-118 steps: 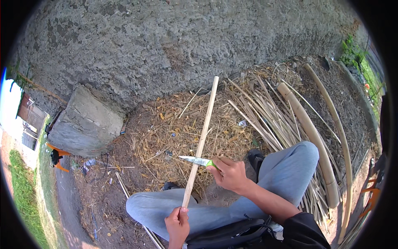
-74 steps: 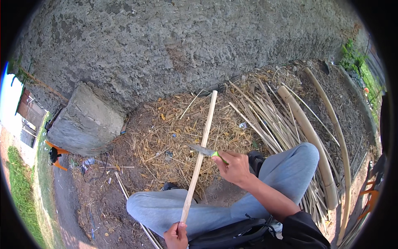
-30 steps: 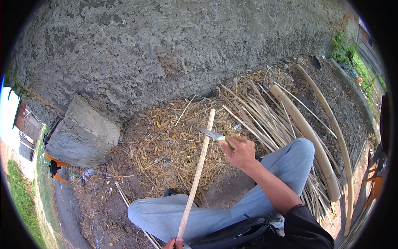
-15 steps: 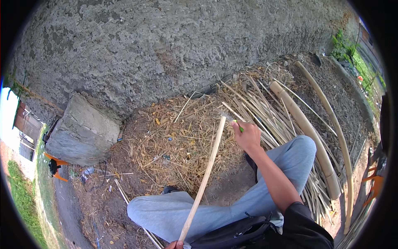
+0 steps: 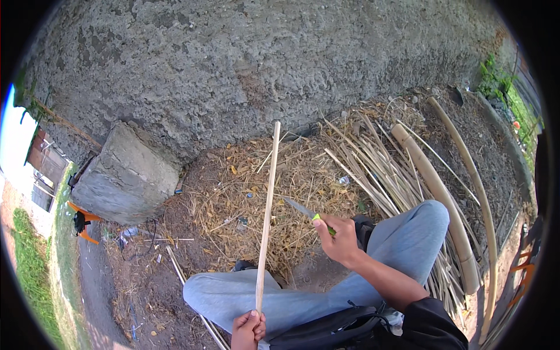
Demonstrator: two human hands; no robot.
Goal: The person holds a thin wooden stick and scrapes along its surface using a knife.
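Observation:
My left hand (image 5: pixel 249 328), low in the picture, is closed around the near end of a pale bamboo strip (image 5: pixel 268 216). The strip stands nearly upright in view, its far end before the wall. My right hand (image 5: pixel 339 239) grips a knife (image 5: pixel 301 207) by its bright green handle. The blade points left toward the strip, with a gap between the two. Both hands are above my crossed legs in grey trousers (image 5: pixel 402 233).
Several split bamboo strips (image 5: pixel 385 169) lie piled beyond my right knee. Beside them are a thick bamboo pole (image 5: pixel 437 186) and a thinner curved one (image 5: pixel 466 163). A concrete block (image 5: pixel 128 175) stands at left against the rough wall (image 5: pixel 280 64). Shavings and leaves (image 5: pixel 227 204) litter the ground.
The bamboo strip has swung left and more upright, and my left hand has risen further into view. My right hand and knife have come nearer to me, away from the strip's far end.

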